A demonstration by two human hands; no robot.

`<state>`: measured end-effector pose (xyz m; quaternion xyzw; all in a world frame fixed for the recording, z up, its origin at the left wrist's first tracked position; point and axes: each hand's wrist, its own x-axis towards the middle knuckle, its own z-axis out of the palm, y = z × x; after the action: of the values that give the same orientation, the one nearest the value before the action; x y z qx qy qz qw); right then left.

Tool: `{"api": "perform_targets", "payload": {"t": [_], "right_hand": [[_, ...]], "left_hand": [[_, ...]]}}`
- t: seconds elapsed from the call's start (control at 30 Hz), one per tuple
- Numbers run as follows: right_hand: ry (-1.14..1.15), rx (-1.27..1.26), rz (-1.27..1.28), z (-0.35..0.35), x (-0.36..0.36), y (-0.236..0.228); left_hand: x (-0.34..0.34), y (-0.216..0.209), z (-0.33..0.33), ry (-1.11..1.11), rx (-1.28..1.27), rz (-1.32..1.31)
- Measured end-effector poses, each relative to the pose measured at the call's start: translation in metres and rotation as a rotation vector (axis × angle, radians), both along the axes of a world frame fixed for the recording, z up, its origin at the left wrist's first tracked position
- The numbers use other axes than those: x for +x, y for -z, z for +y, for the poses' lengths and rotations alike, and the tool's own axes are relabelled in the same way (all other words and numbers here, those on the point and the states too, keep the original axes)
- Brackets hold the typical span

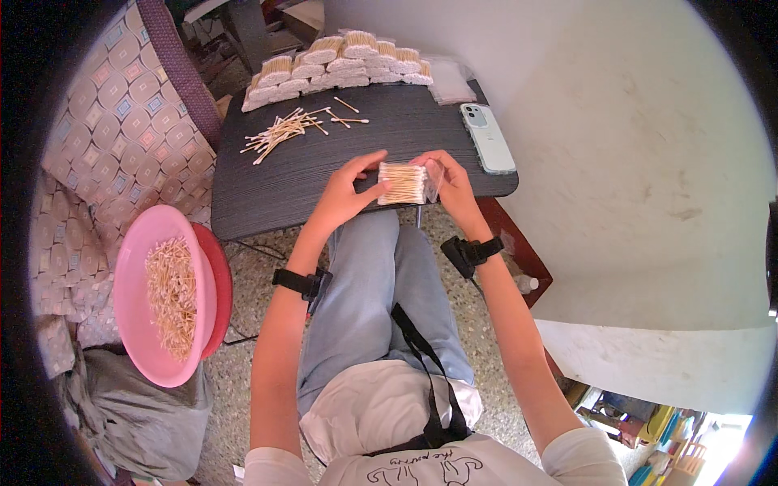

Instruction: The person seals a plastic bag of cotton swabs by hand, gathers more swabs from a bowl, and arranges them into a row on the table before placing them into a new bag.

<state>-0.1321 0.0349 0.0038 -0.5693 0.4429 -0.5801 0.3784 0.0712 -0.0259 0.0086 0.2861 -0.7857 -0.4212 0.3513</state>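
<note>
Between my two hands, over the near edge of the dark table (389, 130), is a clear bag of cotton swabs (402, 185). My left hand (354, 188) grips its left end, with the thumb across the front. At the other end my right hand (450, 183) pinches the loose clear plastic of the bag's mouth (434, 180). The swabs lie side by side in it, wooden sticks with white cotton tips. Farther off on the table is a loose heap of cotton swabs (284, 132), with a few stray ones to its right.
Filled swab bags (340, 65) are stacked along the table's far edge. Beside them lie flat clear bags (450, 81) and a pale phone (489, 139). A pink basin (134, 300) full of swabs stands at left on a red one (217, 283). A wall (632, 178) closes the right side.
</note>
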Motion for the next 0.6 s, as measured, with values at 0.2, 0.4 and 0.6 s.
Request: {"api": "perform_targets", "payload": {"t": [0.2, 0.4, 0.6], "right_hand": [[-0.043, 0.134, -0.102, -0.002, 0.010, -0.001], [-0.090, 0.254, -0.232, 0.001, 0.009, -0.007], [-0.186, 0.194, -0.250, 0.005, 0.009, -0.012]], "left_hand": [[0.005, 0.005, 0.000, 0.165, 0.310, 0.118], [0.001, 0.006, 0.002, 0.069, 0.403, 0.158], [0.002, 0.010, 0.002, 0.001, 0.344, 0.135]]}}
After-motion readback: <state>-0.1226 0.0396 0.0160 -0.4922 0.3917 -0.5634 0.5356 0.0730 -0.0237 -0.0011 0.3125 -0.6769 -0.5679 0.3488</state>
